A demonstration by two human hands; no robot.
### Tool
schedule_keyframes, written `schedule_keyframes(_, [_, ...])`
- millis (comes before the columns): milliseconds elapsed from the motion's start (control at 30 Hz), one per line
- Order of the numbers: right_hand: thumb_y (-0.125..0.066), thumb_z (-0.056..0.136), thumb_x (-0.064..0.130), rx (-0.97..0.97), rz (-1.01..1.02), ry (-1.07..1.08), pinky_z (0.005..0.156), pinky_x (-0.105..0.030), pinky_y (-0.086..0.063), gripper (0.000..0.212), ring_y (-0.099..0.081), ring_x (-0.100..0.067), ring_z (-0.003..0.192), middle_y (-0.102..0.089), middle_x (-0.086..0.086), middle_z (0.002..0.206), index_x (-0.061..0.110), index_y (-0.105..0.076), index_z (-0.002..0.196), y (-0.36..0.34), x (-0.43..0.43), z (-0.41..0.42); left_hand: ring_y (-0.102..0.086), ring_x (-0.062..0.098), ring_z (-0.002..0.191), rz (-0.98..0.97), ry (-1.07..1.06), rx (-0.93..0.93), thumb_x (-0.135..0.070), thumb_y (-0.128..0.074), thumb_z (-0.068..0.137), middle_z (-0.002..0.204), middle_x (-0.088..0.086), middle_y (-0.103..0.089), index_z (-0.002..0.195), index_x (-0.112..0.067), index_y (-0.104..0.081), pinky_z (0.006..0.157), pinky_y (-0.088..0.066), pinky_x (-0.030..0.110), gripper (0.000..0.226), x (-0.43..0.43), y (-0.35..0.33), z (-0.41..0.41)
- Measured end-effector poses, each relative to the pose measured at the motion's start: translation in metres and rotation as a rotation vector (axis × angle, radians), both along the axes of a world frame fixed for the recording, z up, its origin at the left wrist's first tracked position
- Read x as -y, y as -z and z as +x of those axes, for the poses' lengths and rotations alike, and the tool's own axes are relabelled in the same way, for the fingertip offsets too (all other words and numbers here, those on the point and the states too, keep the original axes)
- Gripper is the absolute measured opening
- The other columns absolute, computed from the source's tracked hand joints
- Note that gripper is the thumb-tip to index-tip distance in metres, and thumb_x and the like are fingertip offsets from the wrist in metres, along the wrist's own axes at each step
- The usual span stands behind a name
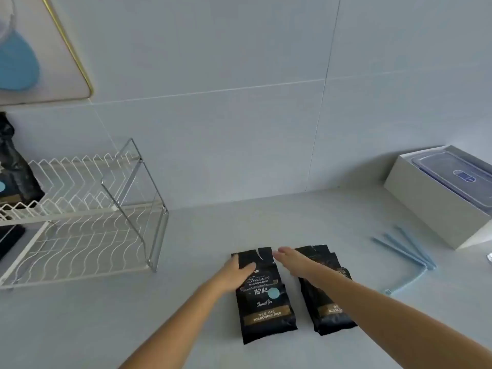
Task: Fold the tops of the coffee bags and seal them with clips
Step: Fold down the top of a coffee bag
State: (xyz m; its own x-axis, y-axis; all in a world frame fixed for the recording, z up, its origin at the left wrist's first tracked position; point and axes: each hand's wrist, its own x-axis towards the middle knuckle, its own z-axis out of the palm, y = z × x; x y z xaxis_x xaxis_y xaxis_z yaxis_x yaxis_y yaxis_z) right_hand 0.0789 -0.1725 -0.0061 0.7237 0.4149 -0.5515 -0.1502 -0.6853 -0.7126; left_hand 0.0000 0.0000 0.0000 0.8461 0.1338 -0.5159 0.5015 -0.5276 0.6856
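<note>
Two black coffee bags lie flat side by side on the pale counter. The left bag (265,302) has gold lettering and a torn top edge. My left hand (235,272) grips its upper left side, thumb on the front. My right hand (291,258) reaches between the two bags at the left bag's top right corner, fingers stretched out, touching or just above it. The right bag (326,307) is partly covered by my right forearm. Several light blue clips (407,250) lie on the counter to the right, apart from both hands.
A white wire dish rack (80,217) stands at the left, with black bags (13,169) behind it. A white box holding a clear lidded container (450,193) sits at the back right. A tiled wall rises behind the counter.
</note>
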Motion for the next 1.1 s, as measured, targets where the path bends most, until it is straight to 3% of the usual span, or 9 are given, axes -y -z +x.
schedule_keyframes(133, [-0.044, 0.094, 0.04, -0.162, -0.027, 0.014, 0.092, -0.038, -0.048, 0.04, -0.052, -0.017, 0.093, -0.056, -0.007, 0.106, 0.011, -0.052, 0.119, 0.015, 0.009, -0.008, -0.052, 0.022, 0.114, -0.052, -0.185, -0.002, -0.029, -0.062, 0.085, 0.127, 0.009, -0.05, 0.126, -0.009, -0.043, 0.1, -0.045, 0.039, 0.05, 0.018, 0.037, -0.018])
schedule_keyframes(233, [-0.047, 0.093, 0.04, -0.296, 0.084, 0.172, 0.084, -0.032, -0.051, 0.031, -0.06, -0.017, 0.095, -0.063, -0.003, 0.101, 0.014, -0.055, 0.107, 0.024, 0.005, -0.007, -0.058, 0.023, 0.1, -0.293, -0.597, 0.036, -0.023, -0.063, 0.085, 0.115, 0.01, -0.053, 0.123, -0.008, -0.039, 0.071, -0.052, 0.032, 0.047, 0.024, 0.048, -0.019])
schedule_keyframes(333, [-0.05, 0.093, 0.04, -0.357, 0.181, 0.265, 0.077, -0.028, -0.052, 0.032, -0.066, -0.018, 0.097, -0.07, -0.005, 0.104, 0.012, -0.058, 0.107, 0.023, -0.001, -0.006, -0.063, 0.019, 0.084, -0.434, -0.67, 0.01, -0.02, -0.058, 0.089, 0.099, 0.008, -0.064, 0.112, -0.005, -0.049, 0.057, -0.046, 0.026, 0.029, 0.021, 0.045, -0.017])
schedule_keyframes(467, [-0.06, 0.09, 0.026, -0.219, 0.245, 0.184, 0.081, -0.032, -0.055, 0.02, -0.068, -0.018, 0.089, -0.072, -0.007, 0.095, 0.007, -0.064, 0.094, 0.021, -0.003, -0.003, -0.065, 0.023, 0.086, -0.453, -0.704, 0.154, -0.009, -0.057, 0.088, 0.103, 0.016, -0.068, 0.107, -0.004, -0.059, 0.061, -0.048, 0.029, 0.019, 0.009, 0.031, -0.012])
schedule_keyframes(667, [-0.065, 0.087, 0.016, 0.075, 0.362, 0.115, 0.066, -0.019, -0.055, 0.008, -0.07, -0.009, 0.076, -0.073, 0.004, 0.083, 0.022, -0.068, 0.081, -0.011, -0.008, 0.003, -0.068, 0.017, 0.083, -0.417, -0.621, 0.417, -0.003, -0.062, 0.084, 0.092, 0.007, -0.071, 0.087, -0.015, -0.061, 0.057, -0.051, 0.019, 0.012, -0.006, 0.002, -0.009])
schedule_keyframes(833, [-0.066, 0.084, 0.008, 0.272, 0.493, 0.085, 0.077, -0.035, -0.06, 0.012, -0.072, -0.023, 0.083, -0.075, -0.009, 0.089, 0.018, -0.073, 0.086, -0.04, -0.013, 0.001, -0.068, 0.008, 0.075, -0.362, -0.55, 0.686, 0.005, -0.064, 0.08, 0.085, 0.001, -0.071, 0.085, -0.02, -0.063, 0.063, -0.055, 0.015, 0.025, -0.011, -0.026, -0.012])
schedule_keyframes(933, [-0.068, 0.083, 0.011, 0.372, 0.589, 0.13, 0.07, -0.042, -0.058, 0.006, -0.069, -0.033, 0.079, -0.072, -0.019, 0.084, 0.01, -0.071, 0.079, -0.054, -0.018, 0.001, -0.069, 0.003, 0.079, -0.379, -0.55, 0.797, 0.002, -0.066, 0.08, 0.085, -0.004, -0.073, 0.084, -0.026, -0.065, 0.067, -0.054, 0.013, 0.028, -0.016, -0.041, -0.013])
schedule_keyframes(1033, [-0.066, 0.086, 0.021, 0.421, 0.503, 0.175, 0.062, -0.044, -0.056, 0.024, -0.068, -0.029, 0.072, -0.069, -0.015, 0.076, 0.02, -0.062, 0.063, -0.049, -0.022, -0.002, -0.069, 0.004, 0.086, -0.376, -0.506, 0.738, -0.005, -0.065, 0.083, 0.09, -0.007, -0.075, 0.091, -0.026, -0.066, 0.07, -0.055, 0.015, 0.023, -0.022, -0.042, -0.015])
schedule_keyframes(1100, [-0.062, 0.088, 0.03, 0.421, 0.197, 0.051, 0.061, -0.039, -0.052, 0.028, -0.065, -0.023, 0.069, -0.067, -0.005, 0.075, 0.02, -0.059, 0.063, -0.032, -0.018, -0.004, -0.068, 0.012, 0.092, -0.288, -0.439, 0.523, -0.01, -0.06, 0.087, 0.1, 0.0, -0.073, 0.1, -0.016, -0.064, 0.08, -0.058, 0.03, 0.015, -0.017, -0.029, -0.016])
